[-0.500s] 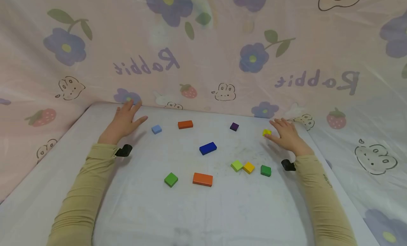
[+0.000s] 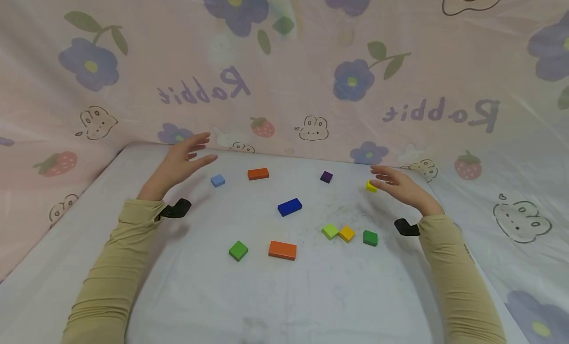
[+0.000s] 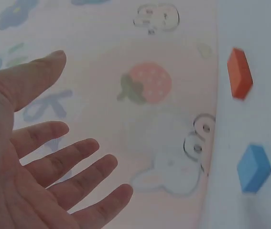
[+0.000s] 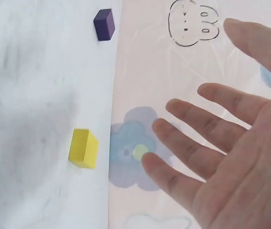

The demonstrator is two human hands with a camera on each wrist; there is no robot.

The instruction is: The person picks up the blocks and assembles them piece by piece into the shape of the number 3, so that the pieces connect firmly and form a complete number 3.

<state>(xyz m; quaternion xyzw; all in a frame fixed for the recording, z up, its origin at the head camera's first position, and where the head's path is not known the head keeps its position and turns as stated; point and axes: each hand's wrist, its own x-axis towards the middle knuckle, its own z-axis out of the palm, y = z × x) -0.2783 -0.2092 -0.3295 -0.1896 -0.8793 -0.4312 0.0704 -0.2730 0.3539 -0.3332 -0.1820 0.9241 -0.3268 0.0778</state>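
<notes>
My left hand point(image 2: 180, 161) hovers over the far left of the white table, fingers spread and holding nothing. A light blue block point(image 2: 218, 180) lies just right of it, with a red-orange block point(image 2: 258, 174) farther right; both show in the left wrist view too. Over the far right, my right hand point(image 2: 402, 188) is raised with its fingers extended and nothing in them. Its fingers partly cover a yellow block point(image 2: 371, 186) in the head view; in the right wrist view that yellow block point(image 4: 83, 148) stands apart from the hand. A dark purple block point(image 2: 326, 177) lies left of it.
Mid-table lies a dark blue block point(image 2: 290, 207). Nearer are a lime block point(image 2: 330, 231) beside an amber block point(image 2: 346, 234), a dark green block point(image 2: 370, 238), a green block point(image 2: 238, 250) and an orange block point(image 2: 282, 250). A patterned curtain point(image 2: 284, 107) hangs behind the table.
Both hands have lifted and turned so their palms face inward. The left hand has shifted slightly right. The blocks lie as before.
</notes>
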